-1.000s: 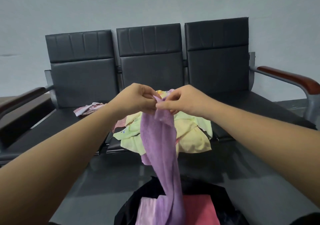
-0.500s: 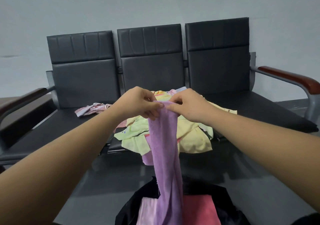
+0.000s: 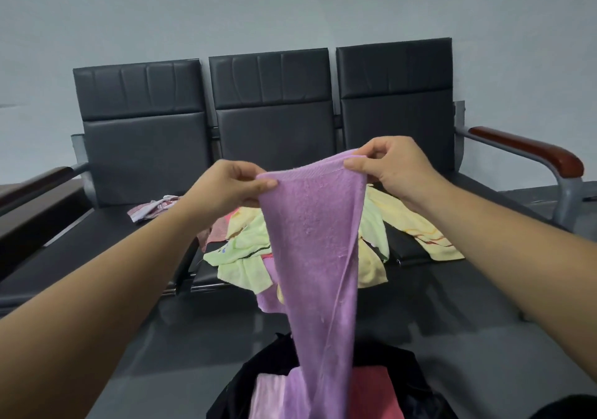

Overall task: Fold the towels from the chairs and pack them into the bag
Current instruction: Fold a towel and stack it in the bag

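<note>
A purple towel (image 3: 315, 241) hangs in front of me, stretched along its top edge between both hands. My left hand (image 3: 226, 186) pinches its left corner and my right hand (image 3: 392, 168) pinches its right corner, held a little higher. The towel's lower end trails down into the open black bag (image 3: 274, 363) on the floor at the bottom, where a pale pink towel (image 3: 266, 396) and a red towel (image 3: 374, 389) lie. A heap of yellow and light green towels (image 3: 245, 254) lies on the middle seat of the black chairs (image 3: 274, 134), partly hidden behind the purple towel.
A crumpled pink and white patterned towel (image 3: 151, 207) lies on the left seat. A yellow towel (image 3: 416, 228) spreads onto the right seat. Wooden armrests (image 3: 529, 150) stick out at both ends of the chair row. Dark grey floor lies between the chairs and the bag.
My hands were close together on the bunched top of the purple towel. They have moved apart and upward, spreading the top edge wide.
</note>
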Available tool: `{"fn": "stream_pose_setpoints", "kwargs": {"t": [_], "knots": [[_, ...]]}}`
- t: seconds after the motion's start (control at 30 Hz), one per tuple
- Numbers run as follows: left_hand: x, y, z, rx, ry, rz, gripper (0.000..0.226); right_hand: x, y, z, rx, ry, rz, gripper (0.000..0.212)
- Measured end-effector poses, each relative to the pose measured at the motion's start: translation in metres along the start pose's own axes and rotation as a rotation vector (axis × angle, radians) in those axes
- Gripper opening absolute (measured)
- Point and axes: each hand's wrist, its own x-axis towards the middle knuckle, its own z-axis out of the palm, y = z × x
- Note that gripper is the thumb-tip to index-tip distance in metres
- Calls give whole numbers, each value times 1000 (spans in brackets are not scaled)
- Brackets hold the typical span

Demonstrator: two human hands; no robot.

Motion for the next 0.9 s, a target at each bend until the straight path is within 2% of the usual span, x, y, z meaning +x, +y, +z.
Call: {"fn": "stream_pose_setpoints", "kwargs": {"t": [0.1,0.13,0.2,0.3,0.33,0.37,0.43,0.47,0.57,0.67,0.77,0.83,0.9], "knots": [[11,17,-1,-33,149,90,26,8,-13,-10,38,-10,-49,38],[15,23,-4,-53,162,114,22,10,-21,-15,20,-13,-55,41],[18,39,-10,-203,115,173,12,15,-44,-27,46,-26,-65,29],[20,60,-19,-471,21,213,11,21,-66,-47,504,-200,-61,24],[20,63,-21,-432,24,206,9,24,-66,-50,556,-234,-62,27],[21,63,-21,-337,46,180,10,26,-62,-49,479,-220,-65,28],[24,56,-21,-132,101,126,19,27,-49,-42,151,-136,-104,25],[25,52,-20,-95,120,106,20,25,-43,-38,64,-106,-114,23],[20,46,-9,-69,145,115,19,17,-29,-26,201,-152,-102,23],[16,49,7,1,78,131,21,10,-21,-6,394,-339,-45,21],[16,51,17,31,50,127,24,2,-20,13,320,-472,-17,14],[16,47,22,4,75,144,16,0,-22,19,263,-453,-29,14],[15,41,27,-157,80,132,16,4,-24,22,359,-371,-26,11]]}}
